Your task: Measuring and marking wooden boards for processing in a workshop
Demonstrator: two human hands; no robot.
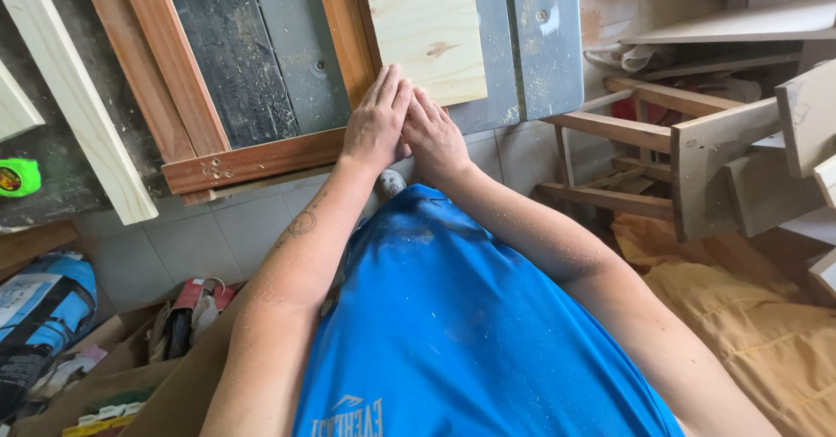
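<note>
A pale pine board lies flat on a grey metal saw table dusted with sawdust. My left hand and my right hand lie side by side, fingers straight, with the fingertips pressed against the board's near edge. Neither hand wraps around anything. A reddish-brown wooden frame rests on the table to the left, and my left hand lies over its near corner. My blue shirt fills the bottom of the view.
A long pale wood strip leans at the left beside a green tape measure. Wooden stools and cut boards crowd the right, above yellow cloth. Cardboard boxes with clutter sit on the tiled floor at lower left.
</note>
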